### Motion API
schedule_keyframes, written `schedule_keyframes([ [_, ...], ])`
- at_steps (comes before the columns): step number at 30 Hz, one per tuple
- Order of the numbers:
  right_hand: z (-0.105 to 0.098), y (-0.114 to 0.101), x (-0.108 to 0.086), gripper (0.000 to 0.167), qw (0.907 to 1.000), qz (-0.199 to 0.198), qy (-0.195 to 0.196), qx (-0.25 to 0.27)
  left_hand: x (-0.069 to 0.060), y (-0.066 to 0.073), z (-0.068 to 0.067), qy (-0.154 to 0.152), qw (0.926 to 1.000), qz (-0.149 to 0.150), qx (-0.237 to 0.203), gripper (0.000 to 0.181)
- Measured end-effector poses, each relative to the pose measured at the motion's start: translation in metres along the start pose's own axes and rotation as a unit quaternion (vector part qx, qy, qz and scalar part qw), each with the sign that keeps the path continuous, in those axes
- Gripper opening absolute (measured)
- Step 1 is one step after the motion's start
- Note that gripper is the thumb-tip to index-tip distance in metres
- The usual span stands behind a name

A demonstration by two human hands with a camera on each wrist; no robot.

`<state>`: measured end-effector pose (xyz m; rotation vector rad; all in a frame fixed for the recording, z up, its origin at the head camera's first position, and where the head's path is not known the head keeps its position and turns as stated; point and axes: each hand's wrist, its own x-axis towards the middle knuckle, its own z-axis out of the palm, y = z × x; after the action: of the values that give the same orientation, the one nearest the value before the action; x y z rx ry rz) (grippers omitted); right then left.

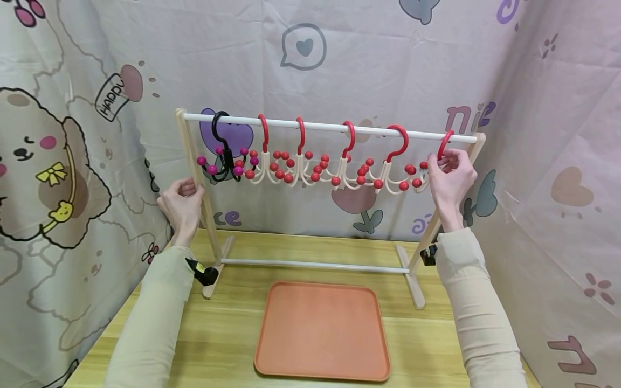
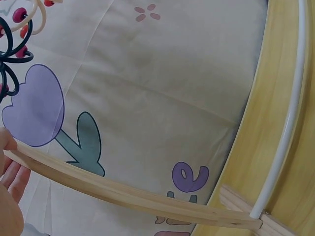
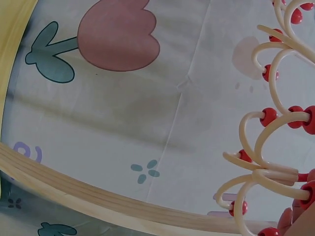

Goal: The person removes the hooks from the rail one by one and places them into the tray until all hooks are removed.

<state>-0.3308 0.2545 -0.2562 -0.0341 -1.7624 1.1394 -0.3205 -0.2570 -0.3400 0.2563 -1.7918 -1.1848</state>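
Observation:
Along the white rod (image 1: 281, 125) of a wooden rack hang a black multi-arm hook hanger (image 1: 227, 153) with magenta balls and several cream ones with red hooks and red balls, such as the red-hooked hanger (image 1: 342, 161). My right hand (image 1: 453, 175) pinches the rightmost red-hooked hanger (image 3: 275, 174) near the base of its hook, which sits over the rod. My left hand (image 1: 183, 205) holds the rack's left wooden post (image 2: 113, 189), thumb on one side and fingers on the other. Part of the rightmost hanger is hidden behind my right hand in the head view.
An orange tray (image 1: 322, 331) lies on the wooden table (image 1: 223, 334) in front of the rack. A lower white bar (image 1: 315, 264) joins the rack's feet. Patterned cloth (image 1: 310, 70) stands behind and at both sides.

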Motion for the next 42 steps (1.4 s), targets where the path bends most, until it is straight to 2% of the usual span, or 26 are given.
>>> schedule_keyframes([
  [27,-0.0075,-0.0021,0.0025,0.033,0.9999,0.0,-0.001,-0.014,-0.0022,0.0006,0.0006,0.003,1.0,-0.006,0.001,0.025],
  [42,-0.0085,-0.0053,0.003,0.039,0.9995,-0.023,0.009,-0.02,-0.002,0.0,0.0002,0.002,1.0,-0.009,0.002,0.024],
])
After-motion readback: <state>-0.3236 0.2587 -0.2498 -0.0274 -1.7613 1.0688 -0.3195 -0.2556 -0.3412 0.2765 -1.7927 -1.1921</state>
